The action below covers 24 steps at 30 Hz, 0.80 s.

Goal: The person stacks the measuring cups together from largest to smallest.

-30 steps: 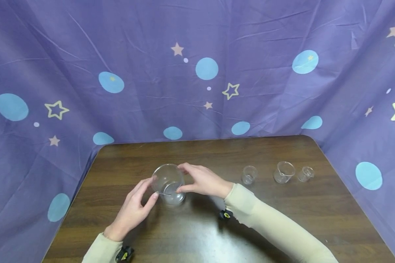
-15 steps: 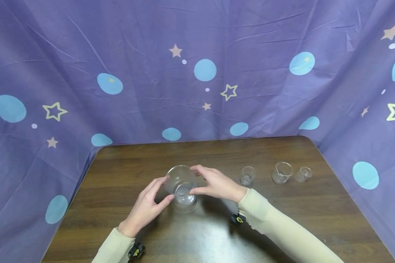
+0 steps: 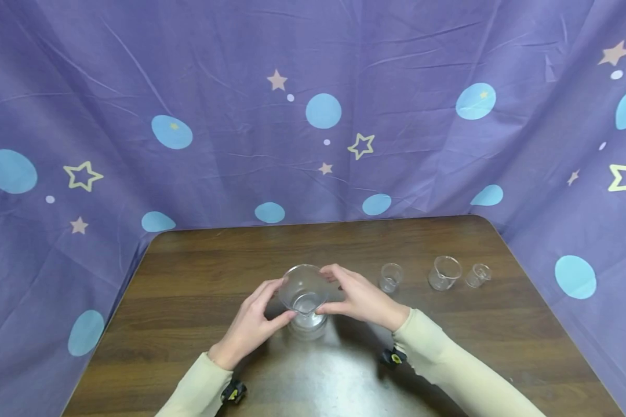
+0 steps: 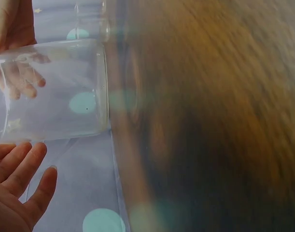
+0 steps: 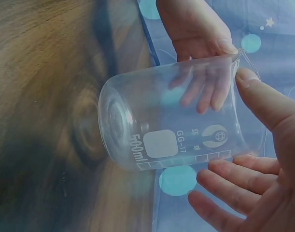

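Moved the large beaker (image 3: 304,294) rightward along the desk (image 3: 198,278) over the last second; now nearer the left small beaker (image 3: 390,279), middle beaker (image 3: 444,274) and right small beaker (image 3: 478,276). Gripping it upright near the rim, thumb and fingers of left hand (image 3: 252,324) and right hand (image 3: 363,298) on opposite sides. Base possibly just off the desk; too blurred to tell. Judged mid-relocation, not yet released.

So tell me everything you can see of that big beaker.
The big beaker is transparent, glass-looking, with a round rim, a pouring spout and white markings including 500ml and GG-17. It looks empty and roughly upright, gripped near the rim by the left hand and right hand, over the brown table; whether its base touches is unclear.
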Available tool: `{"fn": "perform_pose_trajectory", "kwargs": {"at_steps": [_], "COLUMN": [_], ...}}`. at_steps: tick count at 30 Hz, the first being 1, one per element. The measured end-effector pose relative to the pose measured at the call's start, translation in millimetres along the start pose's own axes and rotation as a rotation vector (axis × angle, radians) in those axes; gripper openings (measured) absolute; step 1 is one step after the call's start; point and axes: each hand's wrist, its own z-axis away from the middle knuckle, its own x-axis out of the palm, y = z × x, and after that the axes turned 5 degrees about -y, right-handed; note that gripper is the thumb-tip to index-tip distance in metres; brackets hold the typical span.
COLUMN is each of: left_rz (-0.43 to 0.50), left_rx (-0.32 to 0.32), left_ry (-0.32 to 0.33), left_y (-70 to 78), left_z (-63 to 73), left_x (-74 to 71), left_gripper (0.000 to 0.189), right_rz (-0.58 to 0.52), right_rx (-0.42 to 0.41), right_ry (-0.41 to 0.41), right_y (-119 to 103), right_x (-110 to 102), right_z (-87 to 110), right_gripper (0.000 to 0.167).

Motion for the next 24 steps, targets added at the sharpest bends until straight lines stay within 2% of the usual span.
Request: {"fn": "perform_pose_trajectory", "kwargs": {"at_steps": [10, 20, 24], "left_rz": [0.118, 0.2, 0.221], "left_rx": [0.011, 0.032, 0.014], "left_ry": [-0.048, -0.079, -0.112], "left_y": [4.2, 7.5, 8.9], "left_z": [-5.5, -6.4, -6.5], "left_x": [19.3, 30.3, 34.4], "left_gripper": [0.068, 0.074, 0.077], "right_rz": [-0.04, -0.017, -0.02], "right_rx": [0.018, -0.001, 0.005], "right_ry": [0.003, 0.017, 0.021], "right_y": [8.3, 14.5, 16.9], "right_x": [-4.2, -3.1, -1.6], "right_z": [18.6, 32.1, 37.6], "right_gripper": [0.072, 0.07, 0.07]}}
